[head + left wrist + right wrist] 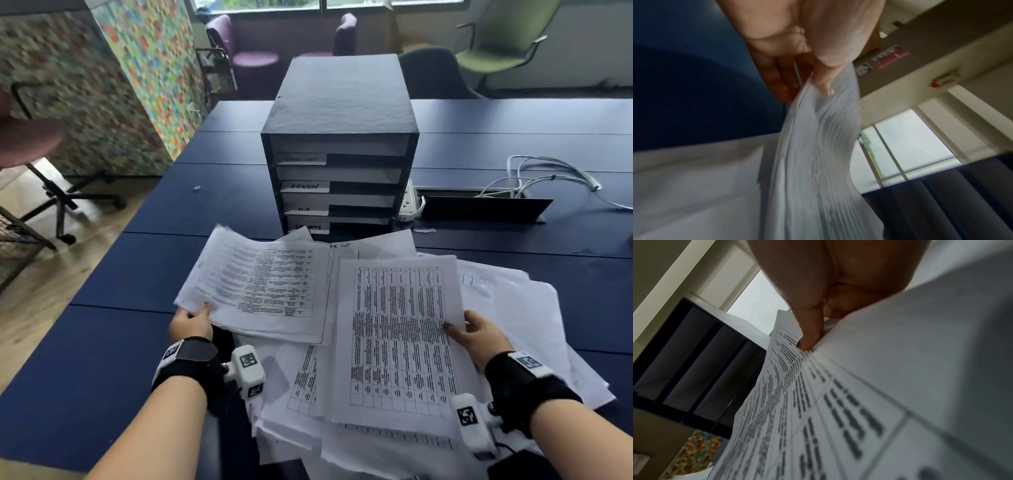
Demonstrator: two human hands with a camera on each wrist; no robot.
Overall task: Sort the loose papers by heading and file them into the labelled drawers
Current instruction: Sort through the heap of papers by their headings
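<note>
Sheaf pinched at near corner by left hand — thumb on top. Printed sheet pinched at right edge by right hand. Both held above paper pile, before drawer unit. Paper judged light, floppy, easily creased — best held at edge.

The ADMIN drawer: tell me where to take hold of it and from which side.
Grip the ADMIN drawer at its front lip, coming straight from the front: the drawer unit encloses its other sides. No handle is visible. Both hands hold papers, so free one first.
</note>
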